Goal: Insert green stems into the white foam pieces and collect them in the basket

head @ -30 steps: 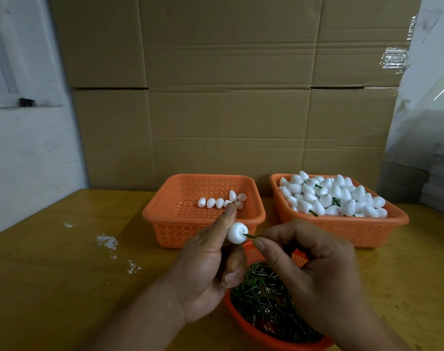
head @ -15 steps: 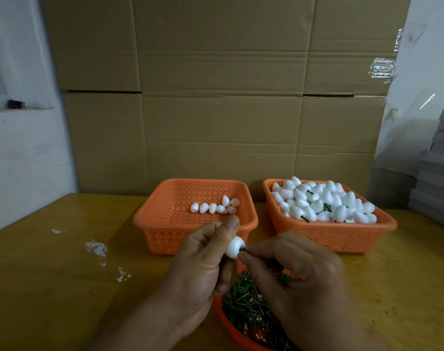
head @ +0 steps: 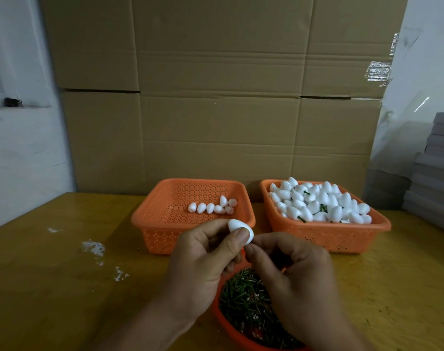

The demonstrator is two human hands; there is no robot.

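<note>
My left hand (head: 203,259) pinches a white foam piece (head: 238,229) between thumb and fingers, just above a red bowl (head: 231,330) full of green stems (head: 243,300). My right hand (head: 291,272) has its thumb and forefinger pinched together right under the foam piece; the stem there is hidden by the fingers. Behind the hands, the left orange basket (head: 165,231) holds several plain foam pieces (head: 213,207). The right orange basket (head: 329,236) is heaped with foam pieces (head: 319,202), some showing green stems.
Everything stands on a yellow-brown wooden table (head: 51,287) with white crumbs (head: 94,248) to the left. Stacked cardboard boxes (head: 215,97) form a wall behind the baskets. Grey flat stacks (head: 436,173) sit at the far right.
The foam piece has turned in my left hand and risen a little. The stem, visible between foam and right fingertips a second ago, no longer shows. My right fingertips stay at its base.
</note>
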